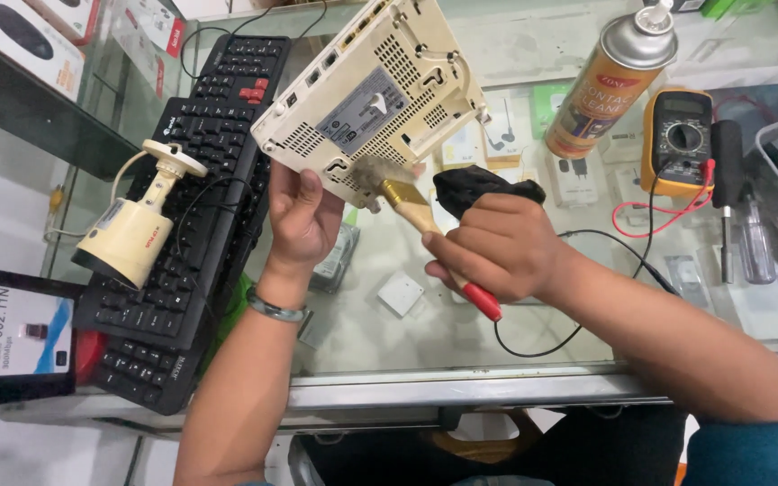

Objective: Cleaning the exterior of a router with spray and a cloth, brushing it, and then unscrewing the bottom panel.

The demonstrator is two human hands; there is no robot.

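Overhead, a glass counter (497, 333) fills the view, its metal front edge running along the bottom; boxed goods show dimly through the glass, too blurred to tell apart. One black keyboard (193, 216) lies at the left, its lower corner over the counter's edge. On it rests one cream security camera (132, 229), its cable trailing off left.

The white router (373, 94) is held up above the counter, underside to the lens, top corner cut off by the frame. Left hand (303, 220) closed on its lower edge, thumb on the underside, fingers hidden behind; a metal bangle at the wrist. Right hand (502, 245) closed around one paintbrush (416, 211): bristles touching the router's lower edge, red handle tip poking out below the fist. The same hand also grips a black cloth-like wad (483, 187); what it is cannot be made out.

Right side: one spray can (612, 81), lying tilted; one yellow multimeter (677, 139) with red and black leads; one screwdriver (727, 189) just beside it. A grey tray at far right is cut off. Shelves with boxes at top left, half seen.
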